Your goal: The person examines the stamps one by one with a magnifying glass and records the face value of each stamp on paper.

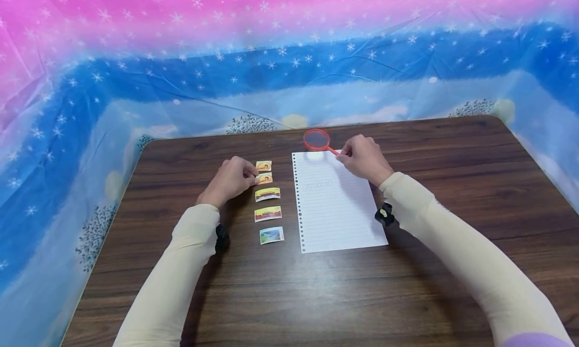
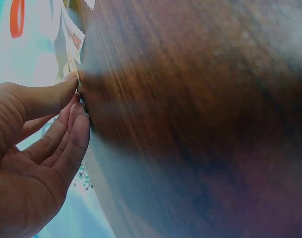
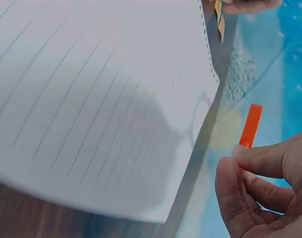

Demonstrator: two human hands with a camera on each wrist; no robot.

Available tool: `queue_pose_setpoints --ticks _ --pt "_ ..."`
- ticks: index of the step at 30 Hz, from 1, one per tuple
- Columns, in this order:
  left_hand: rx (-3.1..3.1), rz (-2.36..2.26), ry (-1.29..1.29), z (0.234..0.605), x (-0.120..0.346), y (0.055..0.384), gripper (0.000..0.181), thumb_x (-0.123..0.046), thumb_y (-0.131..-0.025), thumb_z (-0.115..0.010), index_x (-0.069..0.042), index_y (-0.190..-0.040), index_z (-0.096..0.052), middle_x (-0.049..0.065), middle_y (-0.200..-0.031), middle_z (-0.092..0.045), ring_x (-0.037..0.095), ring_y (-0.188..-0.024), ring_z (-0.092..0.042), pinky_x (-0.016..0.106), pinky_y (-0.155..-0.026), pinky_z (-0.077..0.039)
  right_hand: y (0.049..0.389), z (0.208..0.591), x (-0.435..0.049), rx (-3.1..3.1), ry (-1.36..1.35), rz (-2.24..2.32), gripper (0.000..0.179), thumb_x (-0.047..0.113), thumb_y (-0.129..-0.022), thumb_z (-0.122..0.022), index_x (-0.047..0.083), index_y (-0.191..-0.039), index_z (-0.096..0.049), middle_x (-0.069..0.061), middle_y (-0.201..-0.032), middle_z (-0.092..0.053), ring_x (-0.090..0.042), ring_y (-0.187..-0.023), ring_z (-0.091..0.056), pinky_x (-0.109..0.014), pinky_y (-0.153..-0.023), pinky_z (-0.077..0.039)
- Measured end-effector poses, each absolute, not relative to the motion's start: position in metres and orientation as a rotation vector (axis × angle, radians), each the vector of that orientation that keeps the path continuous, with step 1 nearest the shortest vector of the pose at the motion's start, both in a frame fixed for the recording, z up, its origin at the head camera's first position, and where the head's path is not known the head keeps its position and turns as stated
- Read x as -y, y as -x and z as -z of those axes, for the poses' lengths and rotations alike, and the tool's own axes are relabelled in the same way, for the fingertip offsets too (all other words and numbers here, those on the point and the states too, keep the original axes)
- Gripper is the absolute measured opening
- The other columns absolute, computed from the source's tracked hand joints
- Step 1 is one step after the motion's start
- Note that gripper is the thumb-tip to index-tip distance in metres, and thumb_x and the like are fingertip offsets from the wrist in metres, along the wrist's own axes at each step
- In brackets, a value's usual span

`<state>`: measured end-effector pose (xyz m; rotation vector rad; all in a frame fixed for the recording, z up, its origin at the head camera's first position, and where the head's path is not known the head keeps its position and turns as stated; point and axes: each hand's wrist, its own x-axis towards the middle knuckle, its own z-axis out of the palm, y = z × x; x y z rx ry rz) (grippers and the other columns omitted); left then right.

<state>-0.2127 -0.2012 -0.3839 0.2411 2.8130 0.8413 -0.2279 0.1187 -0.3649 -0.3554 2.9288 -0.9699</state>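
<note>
My right hand (image 1: 365,156) grips the handle of a red magnifying glass (image 1: 316,139), whose lens hangs over the far edge of a lined sheet of paper (image 1: 339,211). In the right wrist view the thumb and fingers pinch the orange-red handle (image 3: 251,125). My left hand (image 1: 232,179) is at the left edge of a yellow-orange stamp (image 1: 266,178), pinching it between thumb and fingers. Just beyond it lies a similar stamp (image 1: 264,165). Nearer me, in the same column, are two yellow-and-red stamps, one (image 1: 268,194) above the other (image 1: 268,214), and a blue-green landscape stamp (image 1: 272,235).
The dark wood-grain table (image 1: 316,302) carries everything. Faint handwriting (image 1: 318,185) shows on the upper part of the punched sheet. A pink and blue snowflake cloth (image 1: 271,50) hangs behind the table and along its sides.
</note>
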Motion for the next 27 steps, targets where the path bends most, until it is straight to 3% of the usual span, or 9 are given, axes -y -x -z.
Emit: queue_pose_setpoints --ticks 13,27 --pt "-2.811 -0.842 -0.253 0.385 0.202 0.214 0.015 -0.010 -0.096 -0.071 -0.001 -0.107 -0.075 0.014 -0.102 -0.071 0.026 -0.094 -0.065 0.043 -0.087 -0.054 0.223 0.370 -0.070 -2.877 0.503 0.886 0.015 0.011 -0.096 -0.070 -0.001 -0.089 -0.075 -0.008 -0.078 -0.068 -0.019 -0.065 -0.057 -0.031 -0.060 -0.045" --pt "-2.805 -0.844 -0.254 0.384 0.202 0.213 0.014 -0.009 -0.095 -0.071 -0.001 -0.106 -0.075 0.013 -0.099 -0.071 0.026 -0.091 -0.065 0.042 -0.084 -0.054 0.217 0.377 -0.043 -2.816 0.635 0.832 0.013 0.010 -0.095 -0.070 0.003 -0.085 -0.073 -0.005 -0.076 -0.066 -0.017 -0.064 -0.054 -0.027 -0.058 -0.042"
